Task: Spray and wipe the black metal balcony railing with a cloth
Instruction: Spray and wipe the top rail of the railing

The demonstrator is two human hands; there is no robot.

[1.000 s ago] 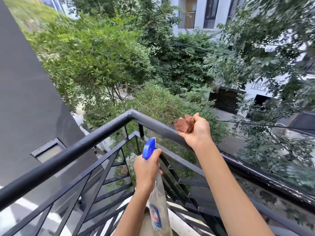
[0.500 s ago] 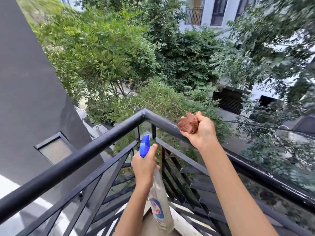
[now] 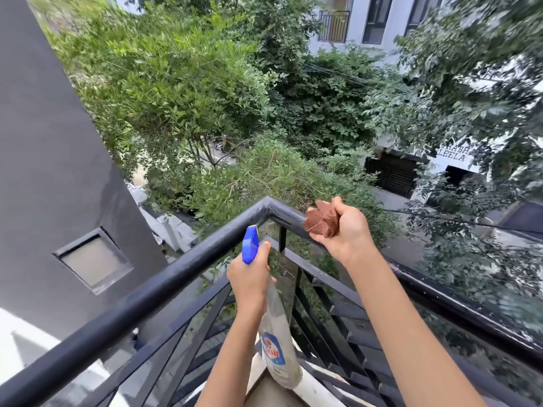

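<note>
The black metal railing [image 3: 164, 286] runs from bottom left up to a corner at the centre, then down to the right. My left hand [image 3: 249, 277] grips a clear spray bottle [image 3: 277, 345] with a blue trigger head [image 3: 250, 244], its nozzle aimed at the rail just below the corner. A fine mist shows at the nozzle. My right hand [image 3: 346, 230] holds a crumpled reddish-brown cloth [image 3: 321, 220] just right of the corner, level with the top rail.
A dark grey wall [image 3: 44, 171] with a small square window [image 3: 94, 259] stands at the left. Trees and bushes [image 3: 220, 113] fill the drop beyond the railing. White buildings [image 3: 382, 24] stand across the street. The balcony's pale ledge [image 3: 311, 389] lies below the bottle.
My view has shifted so the railing corner sits more to the right. The bottle's nozzle has moved up close to the rail by the corner. The cloth hand stays by the right-hand rail.
</note>
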